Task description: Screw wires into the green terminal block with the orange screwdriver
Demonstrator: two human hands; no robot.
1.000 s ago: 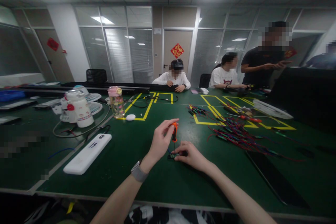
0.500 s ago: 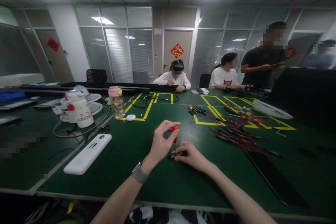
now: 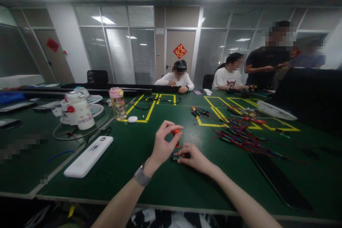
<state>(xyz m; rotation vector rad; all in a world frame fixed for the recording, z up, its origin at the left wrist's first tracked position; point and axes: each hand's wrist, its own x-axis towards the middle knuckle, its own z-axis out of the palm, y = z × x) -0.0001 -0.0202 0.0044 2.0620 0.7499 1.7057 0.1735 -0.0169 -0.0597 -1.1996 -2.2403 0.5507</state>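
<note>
Screwdriver (image 3: 177, 145) upright over a small circuit board (image 3: 175, 158) on the green table (image 3: 173, 194), near the front edge, between both hands. Versus one second ago: more orange on the handle shows now, less black, so it has turned; left hand (image 3: 165, 140) has changed its grip, with a clear gap between thumb and index finger where they sat closer before. Board looks to be in the same spot, right hand (image 3: 196, 158) too. One background person (image 3: 311, 55) has moved in from the far right edge.

Screwdriver looks short, orange-and-black handle, thin dark shaft running down to the board — tip too small to tell if it's seated. Board is small, green and dark, with pale spots.

Left thumb and fingers pinch the handle, one finger stretched across above it. Right thumb and index fingertips pinch the board — other fingers curled. Wires (image 3: 240, 137) lie to the right, apart.
</note>
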